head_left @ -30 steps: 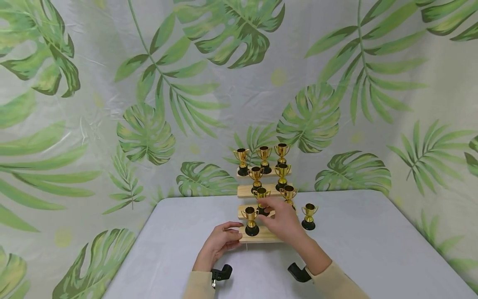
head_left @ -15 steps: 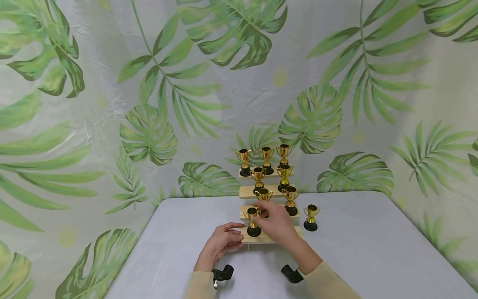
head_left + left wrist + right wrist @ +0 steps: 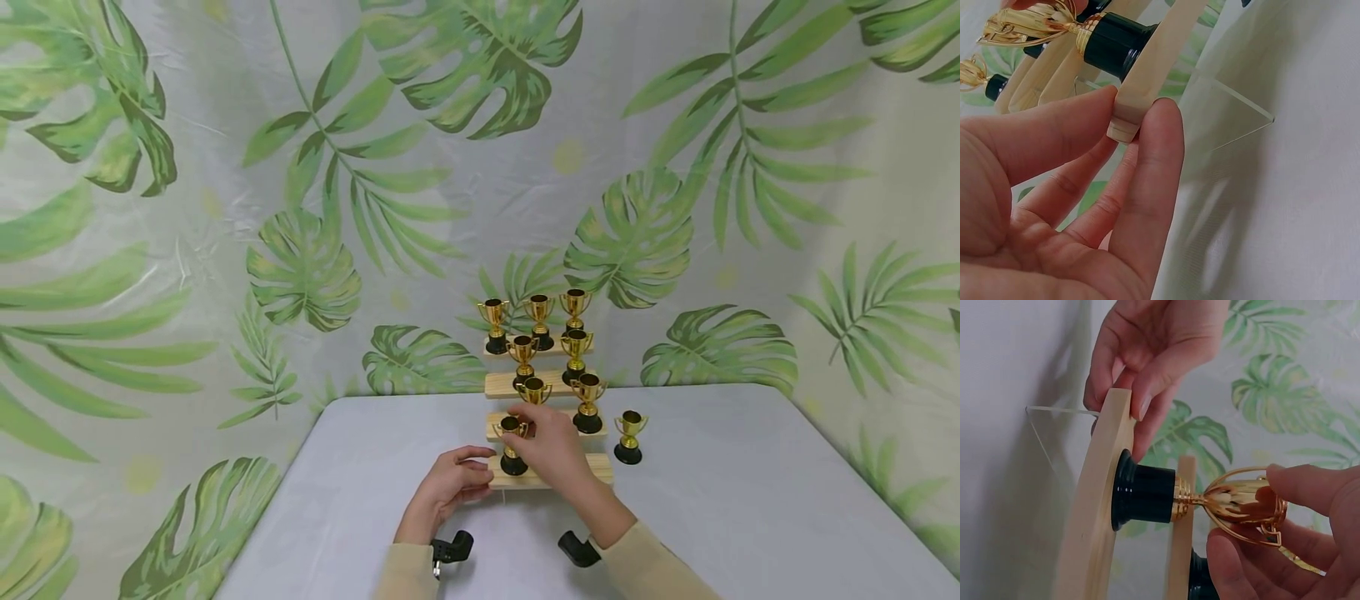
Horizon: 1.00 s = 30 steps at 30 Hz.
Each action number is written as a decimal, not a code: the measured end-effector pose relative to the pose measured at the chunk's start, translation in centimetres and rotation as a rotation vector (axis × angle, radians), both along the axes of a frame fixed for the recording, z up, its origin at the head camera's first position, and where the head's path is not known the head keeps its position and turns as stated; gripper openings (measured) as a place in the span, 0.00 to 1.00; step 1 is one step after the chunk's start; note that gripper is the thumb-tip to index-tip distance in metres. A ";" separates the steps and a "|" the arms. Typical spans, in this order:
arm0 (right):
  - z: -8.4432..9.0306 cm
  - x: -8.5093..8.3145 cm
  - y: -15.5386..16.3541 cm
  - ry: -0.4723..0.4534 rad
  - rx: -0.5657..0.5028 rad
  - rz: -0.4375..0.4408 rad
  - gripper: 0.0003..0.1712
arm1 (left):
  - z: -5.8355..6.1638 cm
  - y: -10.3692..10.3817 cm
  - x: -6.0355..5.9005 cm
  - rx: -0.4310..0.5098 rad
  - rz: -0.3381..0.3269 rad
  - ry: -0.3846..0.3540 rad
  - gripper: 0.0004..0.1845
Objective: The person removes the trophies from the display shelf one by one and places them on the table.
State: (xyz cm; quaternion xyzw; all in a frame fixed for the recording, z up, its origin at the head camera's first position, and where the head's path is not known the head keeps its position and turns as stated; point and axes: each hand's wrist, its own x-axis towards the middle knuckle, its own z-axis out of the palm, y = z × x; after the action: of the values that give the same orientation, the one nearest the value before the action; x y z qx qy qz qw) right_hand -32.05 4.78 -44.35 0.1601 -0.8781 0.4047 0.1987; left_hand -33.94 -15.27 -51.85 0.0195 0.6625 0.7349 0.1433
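A small gold trophy cup [image 3: 513, 464] with a black base stands near the left end of the lowest wooden shelf [image 3: 558, 477]. My right hand [image 3: 553, 448] holds this cup by its bowl, thumb on one side and fingers on the other. In the right wrist view the black base [image 3: 1147, 494] sits flat against the board. The shelf's left end is pinched by my left hand [image 3: 448, 483]. In the left wrist view the thumb and fingers meet the board's end [image 3: 1129, 112] from both faces. My right hand partly covers a trophy [image 3: 534, 389] on the shelf behind.
Several more trophies stand on the upper tiers, among them one [image 3: 588, 408] at right on the second shelf. Another trophy [image 3: 630, 437] stands on the white table [image 3: 720, 500], right of the rack. A clear support [image 3: 1241, 100] shows under the lowest board. A leaf-print cloth [image 3: 420, 208] hangs behind.
My right hand has come down and left onto the lowest shelf's trophy, its fingers now closed round the bowl. My left hand keeps its hold on the shelf end.
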 end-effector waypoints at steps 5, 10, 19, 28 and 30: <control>-0.2 -0.1 -0.2 0.008 0.012 -0.018 0.22 | 0.0 0.1 0.0 0.007 -0.002 -0.003 0.23; -0.2 -0.2 -0.2 0.015 0.025 -0.025 0.22 | 0.0 0.1 0.0 0.012 -0.005 0.003 0.23; -0.1 0.1 -0.1 0.008 0.027 -0.004 0.20 | -0.2 0.0 0.0 0.015 -0.007 0.003 0.22; -0.1 0.4 0.2 0.003 0.037 -0.005 0.21 | -0.3 -0.1 0.1 0.015 -0.008 0.017 0.22; -0.1 0.5 0.3 0.002 0.038 -0.011 0.21 | -0.3 -0.1 0.0 0.018 -0.009 0.018 0.22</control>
State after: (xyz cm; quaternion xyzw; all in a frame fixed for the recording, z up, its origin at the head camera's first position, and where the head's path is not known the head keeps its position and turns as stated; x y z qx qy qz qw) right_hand -31.56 5.08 -44.42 0.1596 -0.8862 0.3868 0.1987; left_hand -33.91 -15.35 -52.19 0.0305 0.6571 0.7400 0.1404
